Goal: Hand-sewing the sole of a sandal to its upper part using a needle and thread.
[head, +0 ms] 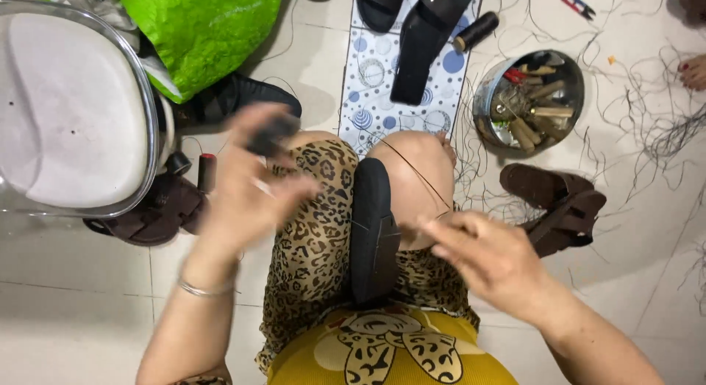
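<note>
Lying between the knees, a black sole (pixel 373 230) runs lengthwise away from the body, its narrow end toward the patterned mat (pixel 382 98). The left hand (pixel 246 183), blurred, is raised left of it, fingers curled around a small dark object (pixel 271 135) I cannot identify. The right hand (pixel 489 256) sits just right of the sole, fingertips pinched on a thin thread (pixel 415 172) that runs up across the knee. A crumpled green bag (pixel 202 28) lies at top left; a round tin (pixel 528 98) of wooden-handled tools stands at upper right.
</note>
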